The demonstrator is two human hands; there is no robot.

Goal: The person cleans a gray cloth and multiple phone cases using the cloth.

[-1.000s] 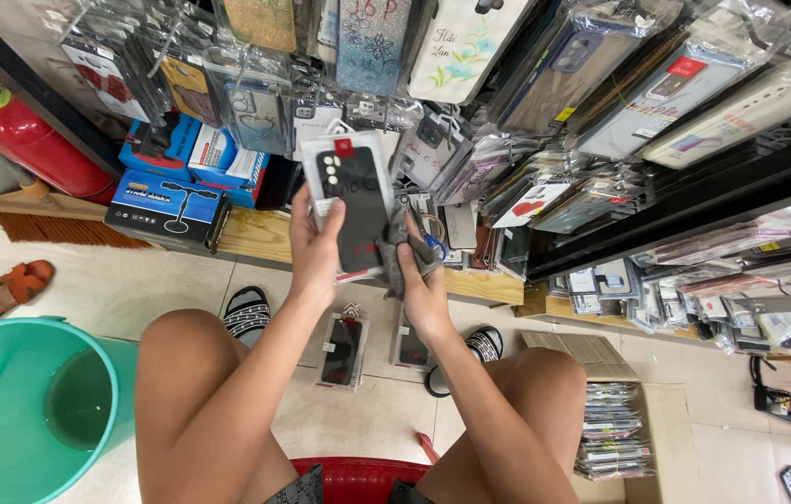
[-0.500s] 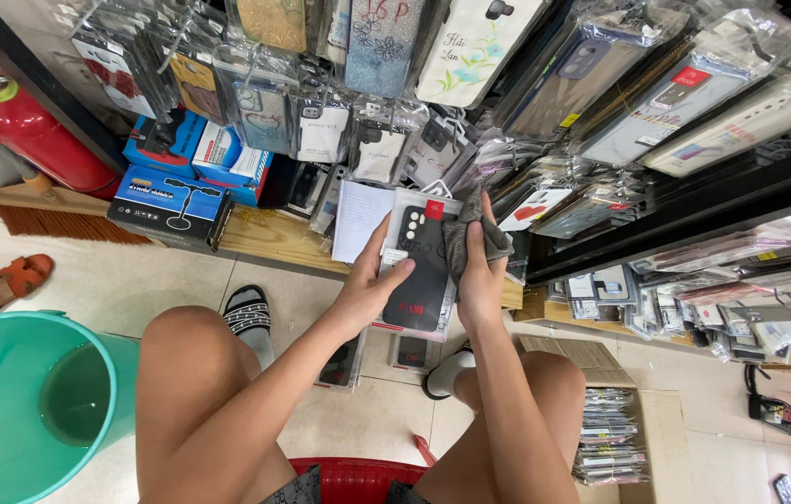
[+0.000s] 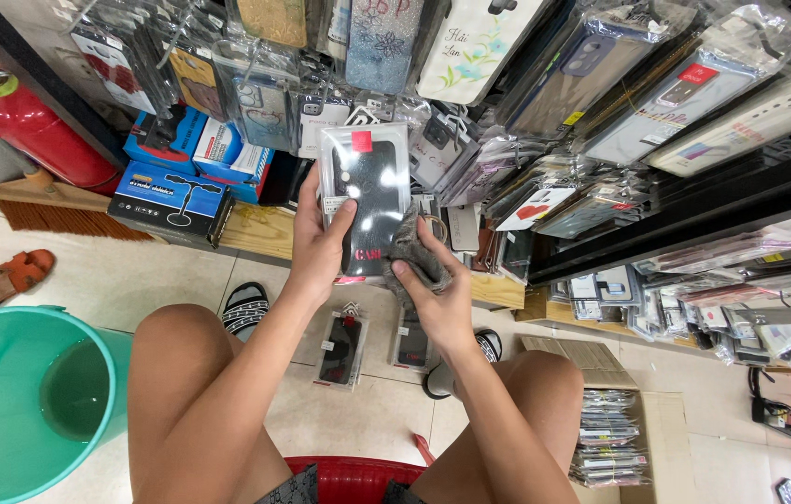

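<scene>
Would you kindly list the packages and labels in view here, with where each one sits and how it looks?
Packaged phone case: in the left hand, clear sleeve, dark case, red sticker.
Grey cloth: in the right hand, against the sleeve.
Blue boxes: stacked left, under the rack.
Two packaged cases: flat on the floor.

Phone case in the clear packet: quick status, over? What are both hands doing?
Left hand holds packaged phone case upright. Right hand presses grey cloth against its lower right edge. Nothing between hands and packet.
</scene>
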